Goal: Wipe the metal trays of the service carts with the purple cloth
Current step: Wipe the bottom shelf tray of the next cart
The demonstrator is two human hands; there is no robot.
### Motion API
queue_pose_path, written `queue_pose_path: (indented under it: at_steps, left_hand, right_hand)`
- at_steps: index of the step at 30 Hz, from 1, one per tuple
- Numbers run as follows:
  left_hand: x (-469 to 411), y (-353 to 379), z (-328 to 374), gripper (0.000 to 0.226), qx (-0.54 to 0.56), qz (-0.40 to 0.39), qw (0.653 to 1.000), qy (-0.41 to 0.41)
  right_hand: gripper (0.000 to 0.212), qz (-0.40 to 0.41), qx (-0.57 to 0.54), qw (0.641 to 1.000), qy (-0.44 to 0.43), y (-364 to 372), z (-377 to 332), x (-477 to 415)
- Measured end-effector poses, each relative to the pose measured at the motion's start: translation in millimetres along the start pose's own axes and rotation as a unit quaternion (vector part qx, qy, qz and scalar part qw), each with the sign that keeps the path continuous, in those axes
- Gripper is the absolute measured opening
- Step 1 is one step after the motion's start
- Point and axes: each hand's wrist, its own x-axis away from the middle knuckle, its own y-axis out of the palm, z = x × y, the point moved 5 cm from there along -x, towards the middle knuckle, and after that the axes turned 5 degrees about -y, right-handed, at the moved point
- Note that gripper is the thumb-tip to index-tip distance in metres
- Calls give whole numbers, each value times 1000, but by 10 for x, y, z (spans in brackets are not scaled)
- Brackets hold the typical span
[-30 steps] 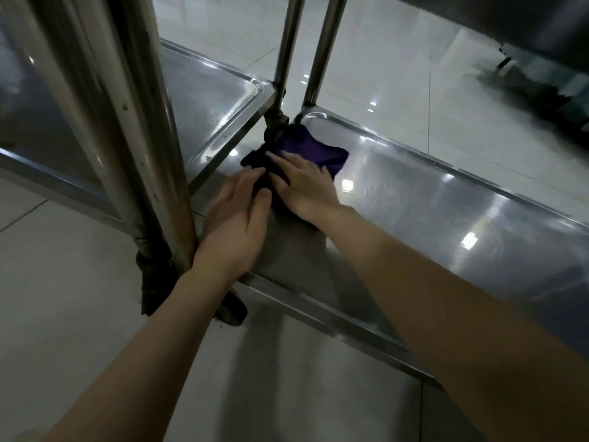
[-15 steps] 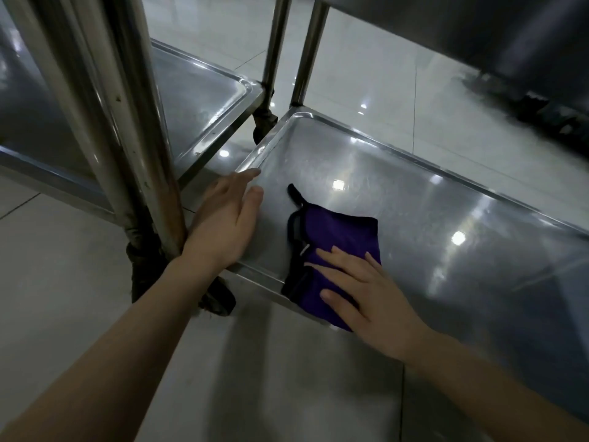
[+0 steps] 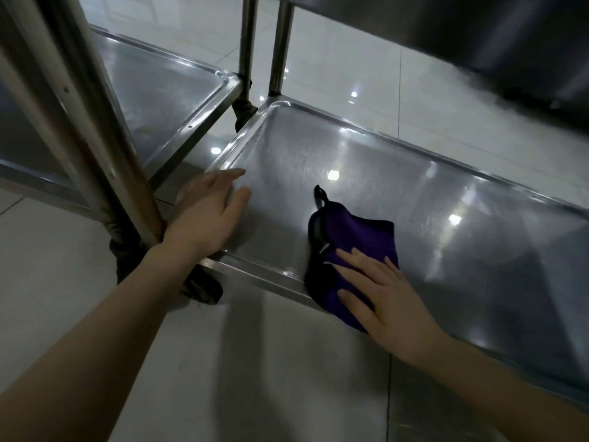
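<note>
The purple cloth (image 3: 360,250), folded and edged in black, lies under the fingers of the right hand (image 3: 389,301), on the near side of the metal tray (image 3: 318,148). Its lower corner hangs over the tray's near rim, and a black loop sticks out from its far-left corner. The right hand lies flat on it, fingers straight and slightly spread, pressing the cloth down rather than gripping it; the palm sits over the rim.

The left hand (image 3: 207,215) is well apart from the cloth, across bare metal, at the tray's near-left corner. It is slightly blurred; its fingers are extended and loosely together, resting on the corner and clasping nothing.

Touching that hand's wrist stands a steel cart post (image 3: 95,138), with a dark caster (image 3: 204,288) below the wrist. Beyond the post, past the left hand, lies a second tray (image 3: 159,90) of a neighbouring cart. Two more upright posts (image 3: 280,43) rise beyond the first tray's far-left corner. Above and beyond the right hand hangs the underside of an upper shelf (image 3: 478,33). Glossy floor tiles (image 3: 255,362) spread under both forearms.
</note>
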Motion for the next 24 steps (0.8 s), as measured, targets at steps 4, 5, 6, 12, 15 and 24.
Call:
queue_pose_path:
  at_steps: [4, 5, 6, 12, 15, 24]
  left_hand:
    - [-26, 41, 54, 58, -59, -8, 998, 27]
    - [-27, 25, 48, 57, -56, -4, 998, 23]
    - [-17, 2, 37, 57, -44, 3, 999, 17]
    - [71, -37, 94, 55, -48, -15, 998, 27]
    - [96, -38, 170, 53, -99, -31, 994, 38]
    - [556, 151, 700, 52, -114, -42, 987, 108]
  right_hand:
    - [46, 69, 18, 996, 54, 65, -168, -269]
    - [46, 73, 20, 995, 59, 108, -275, -468]
    - [46, 67, 18, 996, 57, 156, -369, -683]
    - [49, 27, 9, 1000, -12, 145, -273, -917]
    - [45, 85, 36, 996, 14, -73, 327, -220]
    - [50, 108, 12, 928, 357, -414, 1545, 884]
